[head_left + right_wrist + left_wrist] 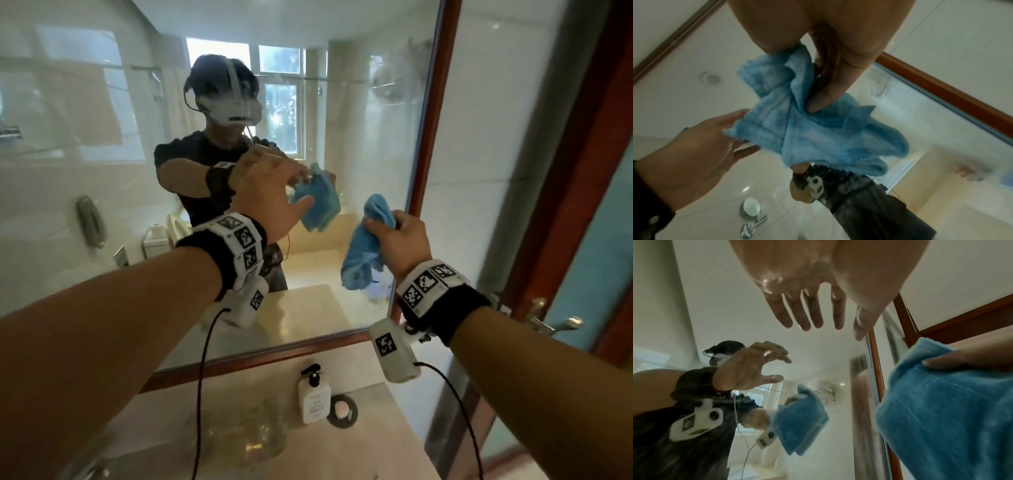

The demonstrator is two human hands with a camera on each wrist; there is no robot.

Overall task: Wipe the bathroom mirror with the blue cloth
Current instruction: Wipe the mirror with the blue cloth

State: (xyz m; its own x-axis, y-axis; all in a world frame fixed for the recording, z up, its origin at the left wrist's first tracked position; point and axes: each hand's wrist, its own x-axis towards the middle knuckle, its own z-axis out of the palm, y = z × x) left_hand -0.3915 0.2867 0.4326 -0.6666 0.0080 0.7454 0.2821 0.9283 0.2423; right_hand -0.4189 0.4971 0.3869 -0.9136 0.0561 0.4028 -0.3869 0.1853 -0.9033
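Note:
The blue cloth hangs crumpled from my right hand, which grips its top in front of the mirror's right side. In the right wrist view my thumb presses into the cloth. My left hand is raised to the left of the cloth, fingers spread and holding nothing. In the left wrist view its fingers point at the glass, with the cloth at the lower right. The large mirror has a red-brown wooden frame and shows my reflection.
Below the mirror runs a pale stone counter with a white pump bottle, a round soap dish and clear glasses. A door with a metal handle stands at the right.

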